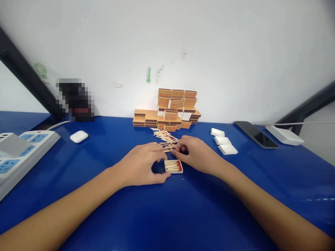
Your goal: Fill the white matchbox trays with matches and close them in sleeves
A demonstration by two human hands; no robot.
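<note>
- Blue table (183,216): the work surface, on which all items are laid.
- Matchbox stack (172,109): set far centre against the wall. Orange labels with red print are seen, too small to be read.
- Left hand (142,164): thumb and forefinger are closed on the left end of the tray.
- Right hand (195,153): fingertips are drawn together at the near edge of the loose matches. Whether any are pinched cannot be told.
- Loose matches (164,136): heaped just beyond the tray, nearer the right hand.
- Tray (173,166): white, placed between the hands. Its long axis runs left to right, with red heads at the right end.
</note>
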